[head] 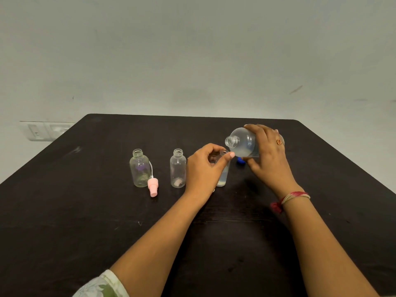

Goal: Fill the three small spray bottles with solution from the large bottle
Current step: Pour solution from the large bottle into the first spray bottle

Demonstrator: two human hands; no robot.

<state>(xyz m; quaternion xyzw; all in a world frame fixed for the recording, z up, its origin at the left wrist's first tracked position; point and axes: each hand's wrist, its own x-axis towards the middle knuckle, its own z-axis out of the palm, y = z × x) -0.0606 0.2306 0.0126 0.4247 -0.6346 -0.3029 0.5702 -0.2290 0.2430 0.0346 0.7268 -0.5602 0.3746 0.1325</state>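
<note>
Three small clear bottles stand uncapped in a row on the dark table. The left small bottle and the middle small bottle look empty of liquid. My left hand grips the right small bottle near its neck; cloudy liquid shows in its lower part. My right hand holds the large clear bottle tilted on its side, its open mouth pointing left just above the right small bottle. A little whitish liquid lies in the large bottle.
A pink spray cap with its white tube lies beside the left small bottle. A blue cap peeks out behind my right hand. A grey wall with a switch plate stands beyond the table's far edge.
</note>
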